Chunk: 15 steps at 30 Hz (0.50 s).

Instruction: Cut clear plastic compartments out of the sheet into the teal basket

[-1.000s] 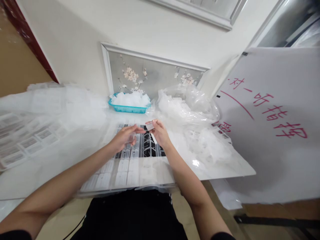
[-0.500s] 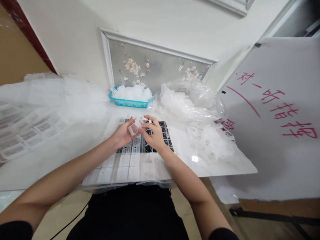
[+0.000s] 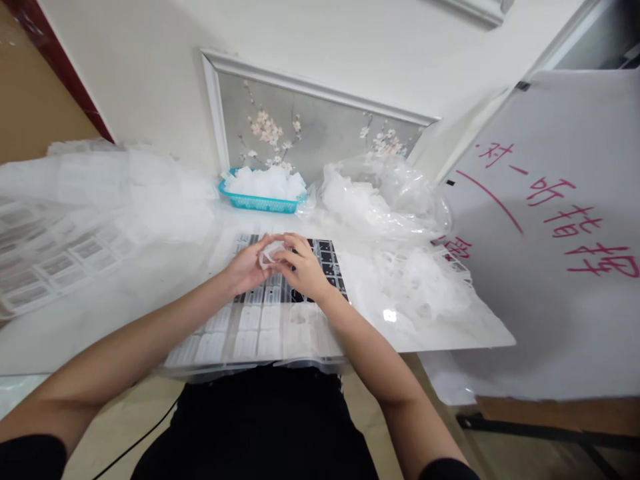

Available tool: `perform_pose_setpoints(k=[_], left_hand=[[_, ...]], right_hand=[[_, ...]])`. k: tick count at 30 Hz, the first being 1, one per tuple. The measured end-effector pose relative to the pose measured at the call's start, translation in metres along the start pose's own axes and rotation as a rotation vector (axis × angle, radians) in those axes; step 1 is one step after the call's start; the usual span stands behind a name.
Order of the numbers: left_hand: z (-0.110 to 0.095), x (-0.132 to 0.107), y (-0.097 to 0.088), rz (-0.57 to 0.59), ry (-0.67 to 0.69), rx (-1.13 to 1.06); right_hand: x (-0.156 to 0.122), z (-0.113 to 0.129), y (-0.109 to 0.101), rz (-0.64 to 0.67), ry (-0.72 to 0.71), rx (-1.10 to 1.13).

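A white table (image 3: 75, 333) fills the view, with a white board (image 3: 550, 280) bearing red handwriting propped at its right edge. A heap of clear blister sheets (image 3: 100, 193) spreads across the table's left side, and an open clear plastic bag (image 3: 395, 200) of white plastic parts slumps at the right rear. Flat in front of the person lies a clear compartment tray (image 3: 260, 337), its near rows filled with small white pieces and its far rows showing dark. Behind it, against a framed blossom panel (image 3: 320, 140), stands 1 turquoise basket (image 3: 260, 203) heaped with white parts.

Both bare forearms reach in from the lower corners and converge above the far half of the tray. The left hand (image 3: 246, 268) is turned palm inward, its fingers curled and closed on a small clear plastic piece (image 3: 269, 253). The right hand (image 3: 301, 268) lies palm down with the wrist angled toward the left, and its fingertips (image 3: 281, 252) are drawn together on the same piece from the other side. The piece sits pinched between the 2 hands, held just over the tray's dark rows; whether it touches the tray cannot be told.
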<state>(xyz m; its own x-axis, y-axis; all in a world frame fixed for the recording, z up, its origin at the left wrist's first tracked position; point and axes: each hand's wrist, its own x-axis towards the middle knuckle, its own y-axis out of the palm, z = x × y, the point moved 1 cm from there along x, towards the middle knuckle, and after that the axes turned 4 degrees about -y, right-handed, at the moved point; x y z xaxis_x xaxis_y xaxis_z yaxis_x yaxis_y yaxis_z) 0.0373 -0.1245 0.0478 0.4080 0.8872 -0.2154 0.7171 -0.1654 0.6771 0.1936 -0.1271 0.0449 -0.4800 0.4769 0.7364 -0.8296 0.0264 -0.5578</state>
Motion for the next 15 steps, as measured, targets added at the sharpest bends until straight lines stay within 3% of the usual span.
perform_pose_setpoints(k=[4, 11, 15], left_hand=[[0.001, -0.001, 0.001, -0.016, 0.019, 0.014], [-0.002, -0.001, 0.0, -0.137, 0.088, 0.024], [-0.003, -0.002, 0.002, -0.139, 0.085, 0.021]], right_hand=[[0.002, 0.004, -0.004, -0.05, 0.028, 0.037], [-0.004, 0.009, -0.01, -0.206, 0.248, 0.105], [-0.005, 0.013, -0.012, -0.044, 0.226, 0.094]])
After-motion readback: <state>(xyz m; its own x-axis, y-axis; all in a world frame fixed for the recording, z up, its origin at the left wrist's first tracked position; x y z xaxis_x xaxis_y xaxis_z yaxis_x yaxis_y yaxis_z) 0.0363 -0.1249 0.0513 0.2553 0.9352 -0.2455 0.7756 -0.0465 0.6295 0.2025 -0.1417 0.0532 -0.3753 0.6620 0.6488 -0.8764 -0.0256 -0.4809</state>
